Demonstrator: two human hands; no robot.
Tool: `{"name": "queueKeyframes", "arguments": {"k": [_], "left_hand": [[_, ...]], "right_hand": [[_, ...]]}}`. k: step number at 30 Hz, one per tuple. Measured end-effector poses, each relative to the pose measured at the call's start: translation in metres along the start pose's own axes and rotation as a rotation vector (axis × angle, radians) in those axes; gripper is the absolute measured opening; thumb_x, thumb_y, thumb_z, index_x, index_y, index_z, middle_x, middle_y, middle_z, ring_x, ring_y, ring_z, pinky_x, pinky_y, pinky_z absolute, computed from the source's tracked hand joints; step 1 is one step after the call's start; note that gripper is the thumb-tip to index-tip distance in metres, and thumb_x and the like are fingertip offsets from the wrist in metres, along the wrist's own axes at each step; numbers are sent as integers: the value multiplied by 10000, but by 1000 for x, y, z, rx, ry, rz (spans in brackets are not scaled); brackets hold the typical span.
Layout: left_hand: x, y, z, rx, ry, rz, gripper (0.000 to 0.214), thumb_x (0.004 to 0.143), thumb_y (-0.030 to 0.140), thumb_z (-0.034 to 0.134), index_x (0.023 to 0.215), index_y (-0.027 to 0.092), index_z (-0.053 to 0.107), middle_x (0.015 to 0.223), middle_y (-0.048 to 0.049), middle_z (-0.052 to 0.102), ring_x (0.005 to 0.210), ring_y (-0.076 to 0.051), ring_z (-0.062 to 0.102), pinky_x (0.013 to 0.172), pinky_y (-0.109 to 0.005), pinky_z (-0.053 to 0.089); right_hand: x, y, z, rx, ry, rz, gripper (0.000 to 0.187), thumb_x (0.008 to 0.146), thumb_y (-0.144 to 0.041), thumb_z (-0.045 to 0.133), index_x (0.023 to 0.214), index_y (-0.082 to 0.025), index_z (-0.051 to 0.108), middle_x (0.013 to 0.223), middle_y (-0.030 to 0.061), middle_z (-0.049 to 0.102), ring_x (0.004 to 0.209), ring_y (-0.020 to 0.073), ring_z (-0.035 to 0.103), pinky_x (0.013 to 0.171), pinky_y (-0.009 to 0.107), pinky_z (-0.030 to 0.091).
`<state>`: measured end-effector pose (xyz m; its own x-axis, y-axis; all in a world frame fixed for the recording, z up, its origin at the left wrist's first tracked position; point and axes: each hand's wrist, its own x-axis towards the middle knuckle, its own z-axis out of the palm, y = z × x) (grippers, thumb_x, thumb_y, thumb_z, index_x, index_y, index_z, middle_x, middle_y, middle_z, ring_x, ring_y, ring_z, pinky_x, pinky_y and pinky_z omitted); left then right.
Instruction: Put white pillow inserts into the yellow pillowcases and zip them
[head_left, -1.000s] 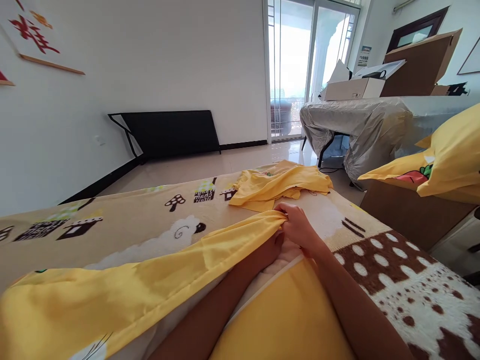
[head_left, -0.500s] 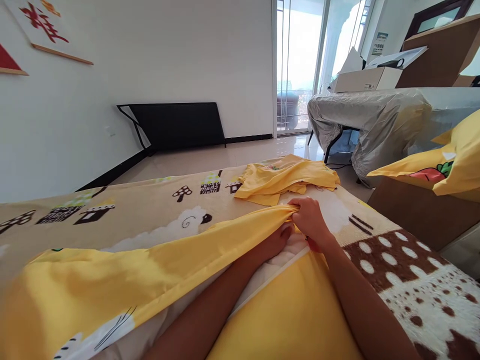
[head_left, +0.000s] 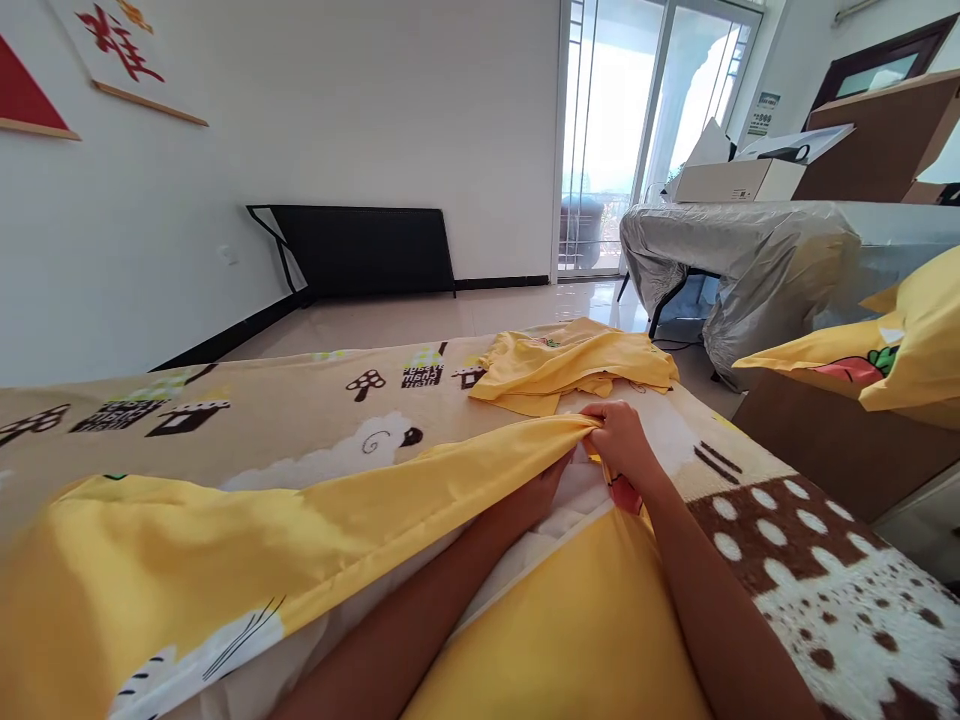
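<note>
A yellow printed quilt cover (head_left: 360,525) stretches across the bed in front of me, its opening showing a white quilted filling (head_left: 562,540). My right hand (head_left: 619,440) is closed around the gathered upper edge of the cover and holds it raised. Just below and left of it, my left hand (head_left: 546,495) reaches inside the opening, over the white filling. Its fingers are hidden behind the raised yellow cloth. The lower side of the cover (head_left: 570,630) lies between my forearms.
A crumpled yellow cloth (head_left: 577,360) lies at the far edge of the patterned blanket (head_left: 300,420). More yellow fabric (head_left: 915,340) rests on a cardboard box (head_left: 817,435) at right. Behind stand a plastic-covered table (head_left: 742,230) with boxes and a black folded frame (head_left: 367,250).
My left hand has slid slightly left and deeper behind the raised cloth, so less of it shows. My right hand keeps its grip on the edge. The view has tilted up slightly.
</note>
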<state>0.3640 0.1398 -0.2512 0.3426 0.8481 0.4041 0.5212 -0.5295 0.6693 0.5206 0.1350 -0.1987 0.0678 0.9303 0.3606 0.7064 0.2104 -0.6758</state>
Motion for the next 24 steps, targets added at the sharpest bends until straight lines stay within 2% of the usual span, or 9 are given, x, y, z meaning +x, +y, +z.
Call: {"name": "queueKeyframes", "arguments": {"k": [3, 6, 10, 13, 15, 20, 24], "left_hand": [[0, 7, -4, -40, -108, 20, 535, 918, 521, 325, 1341, 245, 502, 1378, -14, 498, 1311, -227, 417, 1158, -429, 262], [1, 13, -4, -31, -163, 45, 532, 931, 469, 313, 1357, 198, 481, 1380, -46, 496, 1316, -228, 409, 1166, -431, 237], [0, 11, -1, 110, -92, 60, 521, 915, 483, 366, 1344, 217, 496, 1371, -69, 504, 1319, -275, 398, 1147, -488, 251], [-3, 7, -1, 213, -15, 166, 489, 921, 453, 369, 1352, 249, 478, 1378, -68, 496, 1320, -268, 397, 1140, -473, 279], [-5, 4, -2, 273, 15, 250, 478, 932, 400, 344, 1359, 221, 464, 1374, -93, 497, 1313, -267, 405, 1138, -478, 281], [-7, 6, -5, 352, -17, 398, 455, 928, 304, 341, 1340, 150, 458, 1356, -139, 502, 1264, -270, 457, 1088, -471, 363], [-6, 17, -5, 425, -63, 540, 353, 940, 264, 318, 1096, 121, 599, 1212, -148, 594, 1144, -266, 539, 1011, -429, 435]], "right_hand": [[0, 0, -2, 8, -78, -17, 272, 570, -138, 459, 685, -138, 705, 639, 12, 635, 670, 137, 531, 600, 209, 332], [0, -1, -4, 21, -169, -20, 241, 567, -151, 445, 649, -126, 671, 571, -8, 538, 633, 116, 460, 559, 208, 286], [0, -1, -4, 38, -227, 1, 159, 557, -172, 422, 567, -122, 573, 540, -16, 421, 617, 103, 391, 527, 206, 242], [0, 0, -3, 59, -218, 21, 135, 544, -186, 408, 549, -127, 529, 537, -16, 377, 617, 103, 367, 522, 207, 232], [0, 1, -2, 76, -215, 32, 143, 544, -199, 405, 551, -127, 528, 542, -13, 378, 620, 105, 364, 522, 208, 234], [0, 2, -1, 111, -226, 53, 233, 538, -219, 408, 623, -123, 603, 575, -5, 454, 625, 117, 399, 531, 208, 267], [1, 2, 1, 107, -211, 17, 173, 532, -207, 377, 562, -137, 532, 555, -1, 443, 605, 112, 386, 522, 210, 251]]}}
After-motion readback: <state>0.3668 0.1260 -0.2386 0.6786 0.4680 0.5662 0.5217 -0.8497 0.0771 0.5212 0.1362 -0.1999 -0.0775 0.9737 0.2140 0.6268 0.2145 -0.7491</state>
